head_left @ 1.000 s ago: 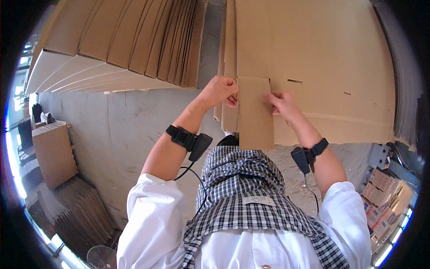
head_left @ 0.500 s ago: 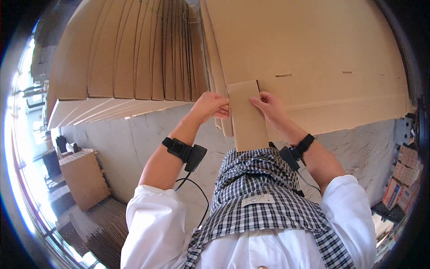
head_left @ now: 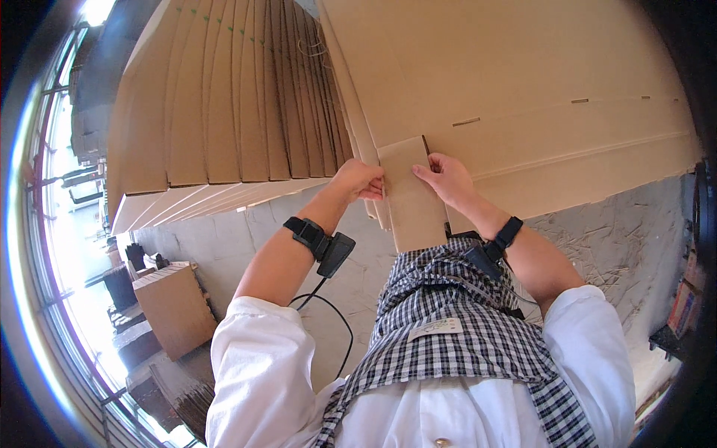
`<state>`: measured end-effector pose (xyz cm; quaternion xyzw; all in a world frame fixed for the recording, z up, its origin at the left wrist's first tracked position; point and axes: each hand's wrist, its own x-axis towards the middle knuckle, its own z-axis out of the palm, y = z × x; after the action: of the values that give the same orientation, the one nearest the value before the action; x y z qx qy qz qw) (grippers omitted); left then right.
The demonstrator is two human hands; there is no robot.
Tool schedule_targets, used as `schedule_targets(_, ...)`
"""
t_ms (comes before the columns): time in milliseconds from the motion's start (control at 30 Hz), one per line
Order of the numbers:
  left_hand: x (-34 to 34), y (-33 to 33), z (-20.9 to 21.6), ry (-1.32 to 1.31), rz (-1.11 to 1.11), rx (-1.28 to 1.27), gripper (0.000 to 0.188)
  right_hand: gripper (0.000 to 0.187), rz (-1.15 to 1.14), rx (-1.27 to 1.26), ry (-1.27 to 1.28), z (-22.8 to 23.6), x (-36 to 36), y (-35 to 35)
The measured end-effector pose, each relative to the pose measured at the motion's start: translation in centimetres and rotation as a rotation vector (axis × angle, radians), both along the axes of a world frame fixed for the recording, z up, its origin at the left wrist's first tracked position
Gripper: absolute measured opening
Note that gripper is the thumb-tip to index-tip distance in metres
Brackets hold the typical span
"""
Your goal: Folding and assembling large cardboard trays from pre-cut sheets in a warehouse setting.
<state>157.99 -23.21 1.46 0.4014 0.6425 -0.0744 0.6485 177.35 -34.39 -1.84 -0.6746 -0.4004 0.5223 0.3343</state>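
Note:
A narrow, flat cardboard piece (head_left: pixel 409 205) lies lengthwise in front of my body, its far end over a large cardboard sheet (head_left: pixel 515 67) and its near end at my checked apron (head_left: pixel 448 299). The fingers of my left hand (head_left: pixel 360 181) are curled closed at its left edge. On the opposite edge, my right hand (head_left: pixel 448 181) pinches the piece, thumb on top and the other fingers partly hidden. Both wrists carry black strapped devices.
Many upright or folded cardboard sheets (head_left: pixel 224 97) fan out at the far left. Lower left, a cardboard stack (head_left: pixel 172 310) stands on the grey floor (head_left: pixel 291 224). A black cable (head_left: pixel 349 328) loops beside my left arm. Scraps litter the floor at right.
My view has turned slightly, so the surroundings appear shifted. Both hands remain at the edges of the cardboard piece, with only small finger movement.

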Motion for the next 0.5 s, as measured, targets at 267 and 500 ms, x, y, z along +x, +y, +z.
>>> schedule_targets(267,0.2,1.9,1.5,-0.155,0.073,-0.105,0.025,0.042,0.01,-0.028,0.007,0.0,1.3,1.5)
schedule_targets(500,-2.6,1.8,-2.2,0.018,-0.68,0.292,0.017,0.048,0.027,0.109,-0.139,1.7,0.2,0.3)
